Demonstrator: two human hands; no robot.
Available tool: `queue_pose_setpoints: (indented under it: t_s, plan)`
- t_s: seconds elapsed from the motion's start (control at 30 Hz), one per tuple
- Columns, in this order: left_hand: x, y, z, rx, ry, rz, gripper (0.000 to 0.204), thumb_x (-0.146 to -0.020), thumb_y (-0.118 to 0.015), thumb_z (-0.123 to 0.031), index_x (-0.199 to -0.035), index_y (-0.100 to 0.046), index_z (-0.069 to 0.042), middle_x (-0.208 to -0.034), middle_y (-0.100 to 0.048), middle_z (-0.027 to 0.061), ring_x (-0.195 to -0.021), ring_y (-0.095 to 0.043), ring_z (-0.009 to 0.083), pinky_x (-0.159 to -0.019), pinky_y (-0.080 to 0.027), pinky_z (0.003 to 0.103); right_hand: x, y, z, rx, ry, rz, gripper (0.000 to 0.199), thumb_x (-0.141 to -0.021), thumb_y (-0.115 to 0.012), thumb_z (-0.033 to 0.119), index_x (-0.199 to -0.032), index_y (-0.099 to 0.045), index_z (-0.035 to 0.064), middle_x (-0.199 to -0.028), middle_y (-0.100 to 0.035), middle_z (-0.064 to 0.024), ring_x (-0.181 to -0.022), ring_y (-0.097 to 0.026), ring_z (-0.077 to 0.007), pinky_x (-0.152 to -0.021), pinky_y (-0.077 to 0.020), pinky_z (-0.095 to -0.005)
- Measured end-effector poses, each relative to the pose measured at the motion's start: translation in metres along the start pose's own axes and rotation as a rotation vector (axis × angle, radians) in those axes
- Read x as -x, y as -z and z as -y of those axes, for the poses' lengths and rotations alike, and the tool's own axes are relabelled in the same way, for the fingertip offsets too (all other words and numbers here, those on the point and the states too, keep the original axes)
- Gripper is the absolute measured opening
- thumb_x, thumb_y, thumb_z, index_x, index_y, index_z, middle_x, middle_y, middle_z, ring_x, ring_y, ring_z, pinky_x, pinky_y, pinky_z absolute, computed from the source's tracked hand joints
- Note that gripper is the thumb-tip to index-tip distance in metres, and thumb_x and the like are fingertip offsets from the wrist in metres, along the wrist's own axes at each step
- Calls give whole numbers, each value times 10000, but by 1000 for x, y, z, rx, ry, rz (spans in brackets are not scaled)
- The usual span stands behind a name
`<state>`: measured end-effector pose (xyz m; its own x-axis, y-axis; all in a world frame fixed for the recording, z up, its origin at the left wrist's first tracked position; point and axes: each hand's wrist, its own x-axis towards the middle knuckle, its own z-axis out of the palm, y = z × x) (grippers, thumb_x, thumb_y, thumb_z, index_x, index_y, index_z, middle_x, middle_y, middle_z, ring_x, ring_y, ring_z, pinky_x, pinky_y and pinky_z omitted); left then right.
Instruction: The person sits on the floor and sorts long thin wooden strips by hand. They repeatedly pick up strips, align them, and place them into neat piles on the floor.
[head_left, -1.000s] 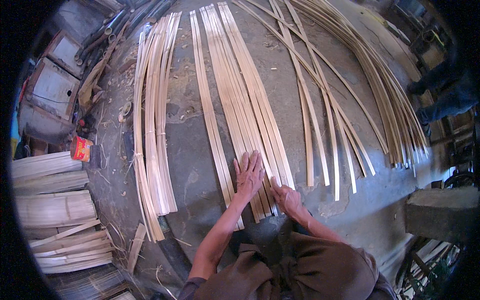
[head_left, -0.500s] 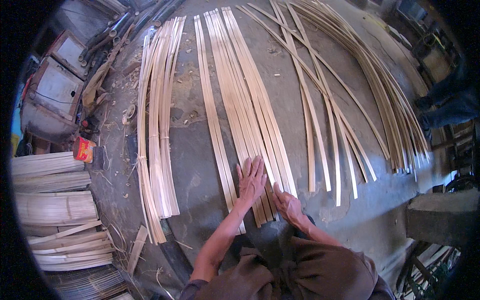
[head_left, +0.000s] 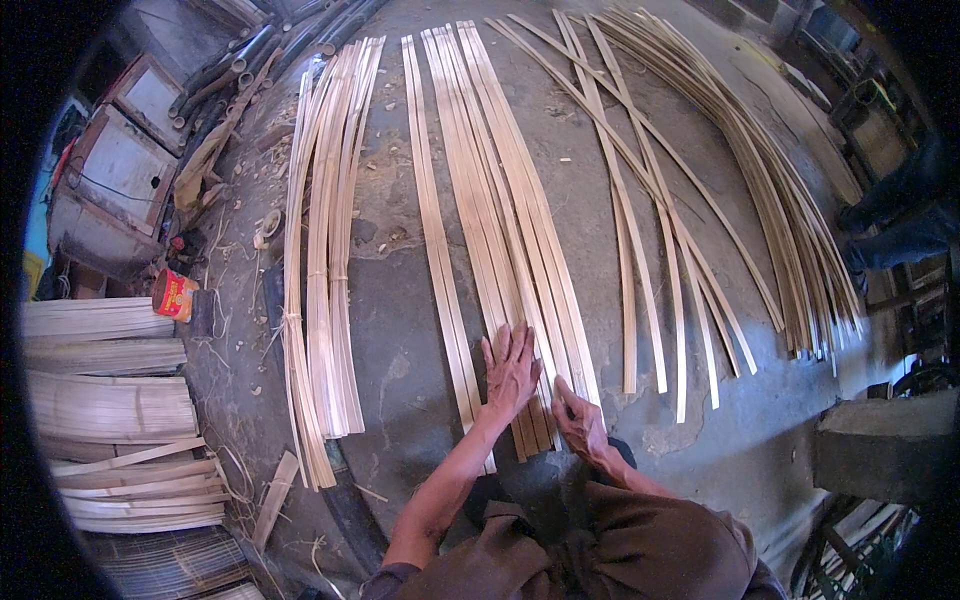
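Note:
Long flat bamboo strips (head_left: pixel 480 220) lie side by side on the floor in front of me, running away from me. My left hand (head_left: pixel 512 375) rests flat over their near part, fingers stretched and slightly spread. Beside it on the right, my right hand (head_left: pixel 581 422) is closed at the near part of the right-hand strips (head_left: pixel 535 210), thumb and forefinger pinched at a strip's edge. Its other fingers are curled under and partly hidden. Just left of this row, a narrow pair of strips (head_left: pixel 428 200) lies apart.
Tied bundles of strips (head_left: pixel 325 260) lie to the left. Loose strips (head_left: pixel 655 190) cross on the right, beside a large curved pile (head_left: pixel 770 190). Stacked slats (head_left: pixel 110 405), a red tin (head_left: pixel 174 295) and a concrete block (head_left: pixel 885 445) stand near the sides. Another person's legs (head_left: pixel 900 215) show far right.
The whole view has shifted slightly to the right and down. Both hands keep nearly the same place on the strips, the left still flat and the right still closed.

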<state>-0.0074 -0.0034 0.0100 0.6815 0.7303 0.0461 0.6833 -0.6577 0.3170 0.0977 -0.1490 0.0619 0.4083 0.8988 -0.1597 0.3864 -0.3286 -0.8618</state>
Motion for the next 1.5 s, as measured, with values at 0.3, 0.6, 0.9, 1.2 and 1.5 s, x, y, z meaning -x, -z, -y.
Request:
queue_pose_setpoints:
  t_s: [0.3, 0.6, 0.9, 1.2, 1.5]
  plan:
    - [0, 1, -1, 97, -14, -78, 660, -946, -510, -304, -1512, -283, -50, -1587, -248, 109, -1478, -185, 327, -1165, -45, 621, 13, 3, 16, -158, -9, -81, 460, -955, -603, 180, -1359, -512, -20, -665, -464, -39, -640, -429, -73, -573, -416, -256]
    - [-5, 4, -4, 70, 4, -59, 651, -935, -525, -313, -1489, -323, -37, -1577, -260, 135, -1476, -196, 323, -1165, -62, 611, 11, 7, 16, -128, 47, -101, 458, -949, -604, 160, -1359, -515, -25, -689, -483, -11, -652, -438, -69, -576, -412, -252]
    - [-6, 6, -18, 154, -4, -64, 641, -933, -519, -326, -1483, -343, -47, -1583, -261, 99, -1481, -186, 292, -1169, -56, 594, -1, 24, 18, -99, 123, -161, 479, -908, -644, 97, -1354, -522, -28, -853, -658, -135, -723, -596, -128, -687, -513, -290]
    - [-6, 6, -46, 208, -205, 42, 630, -951, -518, -313, -1504, -306, -98, -1580, -263, 84, -1467, -238, 273, -1160, -131, 595, -30, 52, -2, 47, 96, -220, 447, -917, -638, 150, -1343, -560, 42, -683, -559, -172, -591, -500, -111, -558, -460, -309]
    - [-3, -12, -62, 80, -313, 28, 606, -951, -525, -339, -1484, -348, -112, -1575, -280, 92, -1459, -258, 270, -1172, -69, 594, -34, 82, -17, -4, -47, -169, 430, -936, -627, 218, -1330, -576, 55, -917, -709, -231, -795, -644, -124, -720, -519, -314]
